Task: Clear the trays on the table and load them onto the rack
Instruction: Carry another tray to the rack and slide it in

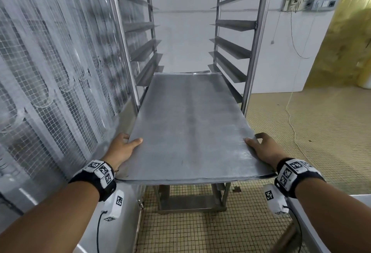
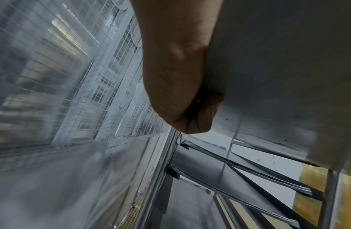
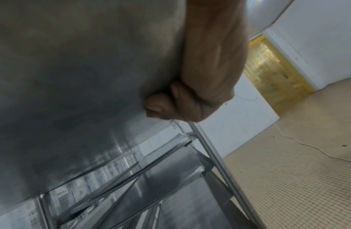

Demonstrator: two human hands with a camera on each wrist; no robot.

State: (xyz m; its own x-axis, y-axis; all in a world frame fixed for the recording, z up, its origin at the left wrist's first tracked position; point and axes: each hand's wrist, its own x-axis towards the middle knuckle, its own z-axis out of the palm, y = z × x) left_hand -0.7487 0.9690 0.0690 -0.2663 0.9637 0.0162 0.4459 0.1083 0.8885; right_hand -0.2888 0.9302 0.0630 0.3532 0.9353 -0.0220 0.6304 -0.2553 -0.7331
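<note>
A long flat grey metal tray (image 1: 188, 126) lies level, its far end between the uprights of a tall steel rack (image 1: 253, 52) with angled side rails. My left hand (image 1: 124, 148) grips the tray's left edge near the front, thumb on top and fingers curled beneath. My right hand (image 1: 261, 148) grips the right edge the same way. The left wrist view shows the left hand (image 2: 182, 86) curled under the tray's underside (image 2: 278, 77). In the right wrist view the right hand (image 3: 200, 86) curls under the tray (image 3: 82, 69), with lower rack rails (image 3: 161, 162) below.
A wire-mesh panel behind clear plastic strips (image 1: 50, 84) stands close on the left. Beige tiled floor (image 1: 311, 128) lies to the right, with a thin cord (image 1: 291, 124) trailing across it. A white wall (image 1: 291, 52) and a yellow strip curtain (image 1: 345, 48) are at the right.
</note>
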